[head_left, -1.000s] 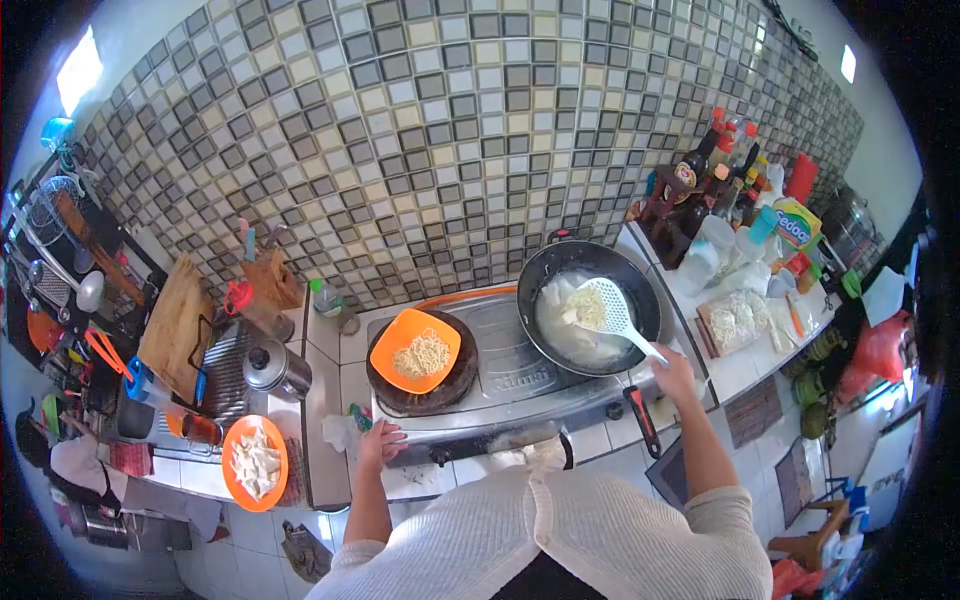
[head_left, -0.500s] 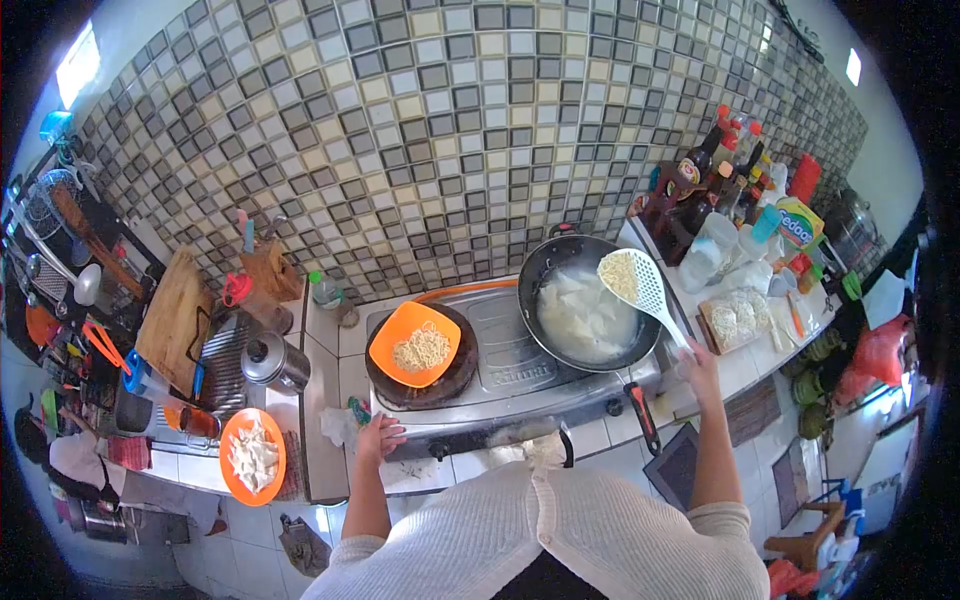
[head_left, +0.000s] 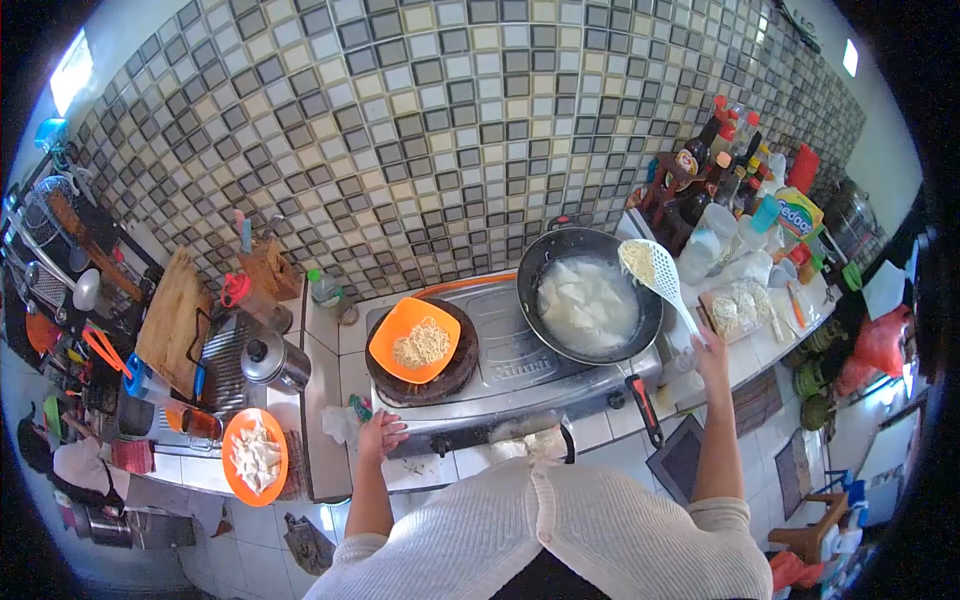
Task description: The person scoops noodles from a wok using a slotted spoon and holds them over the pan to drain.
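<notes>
My right hand [head_left: 708,352] grips the handle of a white slotted ladle [head_left: 672,283], whose bowl holds pale noodles over the right rim of a black wok [head_left: 533,313]. White pieces [head_left: 588,300] lie in cloudy liquid inside the wok. My left hand [head_left: 382,434] rests at the stove's front edge with its fingers apart, beside a crumpled plastic bag [head_left: 341,424]. Above it, an orange square bowl [head_left: 388,328] with noodles [head_left: 424,344] sits on the left burner.
An orange plate [head_left: 234,480] of white pieces stands at the left, near a metal pot [head_left: 277,364] and a cutting board [head_left: 172,325]. Bottles [head_left: 690,160] and a noodle pack [head_left: 738,311] are on the right counter. A person [head_left: 85,465] is at the far left.
The ladle has come up out of the wok's middle and moved right with noodles in it, my right hand moving right too. My left hand has barely moved.
</notes>
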Tool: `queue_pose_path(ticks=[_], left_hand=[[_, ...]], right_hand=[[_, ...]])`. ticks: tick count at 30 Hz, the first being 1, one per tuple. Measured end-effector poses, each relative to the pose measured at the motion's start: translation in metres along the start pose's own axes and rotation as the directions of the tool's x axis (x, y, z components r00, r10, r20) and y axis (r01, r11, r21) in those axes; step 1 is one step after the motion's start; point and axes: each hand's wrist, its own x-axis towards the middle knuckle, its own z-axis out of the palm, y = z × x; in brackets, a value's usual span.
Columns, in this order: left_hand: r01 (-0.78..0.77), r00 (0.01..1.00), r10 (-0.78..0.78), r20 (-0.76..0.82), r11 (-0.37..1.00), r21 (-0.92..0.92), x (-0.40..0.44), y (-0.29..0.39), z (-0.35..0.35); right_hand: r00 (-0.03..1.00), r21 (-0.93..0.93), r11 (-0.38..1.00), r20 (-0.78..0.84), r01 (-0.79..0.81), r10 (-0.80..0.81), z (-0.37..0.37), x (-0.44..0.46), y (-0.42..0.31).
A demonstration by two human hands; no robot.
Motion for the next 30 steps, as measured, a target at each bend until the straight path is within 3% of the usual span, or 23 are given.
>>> queue_pose_path(ticks=[1,2,4,8,14,16,17,18,19,20,22,28,30], left_hand=[[-0.006,1.000,0.006,0.002,1.000,0.013,-0.001,0.000,0.000],[-0.011,1.000,0.011,0.005,1.000,0.026,-0.002,0.000,0.000],[-0.020,1.000,0.020,0.011,1.000,0.019,0.002,-0.003,-0.001],[-0.017,1.000,0.017,0.004,1.000,0.003,-0.002,-0.001,0.000],[-0.024,1.000,0.025,0.014,0.999,-0.029,0.008,-0.007,-0.005],[-0.014,1.000,0.014,0.006,1.000,-0.022,0.008,-0.005,-0.004],[-0.001,1.000,0.001,-0.003,1.000,-0.018,0.008,-0.005,-0.004],[-0.001,1.000,0.001,-0.003,1.000,-0.018,0.007,-0.004,-0.003],[-0.002,1.000,0.002,-0.004,1.000,-0.014,0.007,-0.004,-0.003],[-0.004,1.000,0.004,-0.006,1.000,-0.010,0.006,-0.004,-0.003],[-0.006,1.000,0.006,-0.005,1.000,-0.001,0.001,-0.002,-0.001],[-0.006,1.000,0.006,0.018,1.000,0.003,0.006,-0.004,-0.004],[0.013,1.000,-0.013,0.009,1.000,0.004,0.006,-0.003,-0.003]], right_hand=[[0.977,0.159,0.965,0.087,-0.209,0.197,0.000,-0.002,-0.004],[0.976,0.158,0.965,0.086,-0.211,0.199,0.000,-0.004,-0.004],[0.945,0.342,0.889,0.229,-0.304,0.235,0.002,-0.010,-0.011],[0.903,0.262,0.874,0.253,-0.410,0.348,0.008,-0.024,-0.034],[0.927,0.080,0.962,0.297,-0.262,0.228,0.005,-0.013,0.001],[0.976,0.015,0.998,0.210,-0.056,0.052,0.001,-0.011,0.006],[0.976,0.015,0.998,0.209,-0.056,0.052,-0.004,-0.010,0.009],[0.991,-0.255,0.965,0.133,0.063,-0.030,-0.013,-0.014,-0.010],[0.988,-0.512,0.845,0.082,0.153,-0.130,-0.022,-0.017,-0.032],[0.988,-0.511,0.846,0.082,0.154,-0.130,-0.028,-0.021,-0.056],[0.995,-0.742,0.665,0.093,0.083,-0.020,-0.030,-0.027,-0.100],[0.975,-0.853,0.485,0.223,0.190,0.012,0.002,-0.031,-0.108],[0.971,-0.811,0.545,0.235,0.213,-0.029,0.012,-0.032,-0.083]])
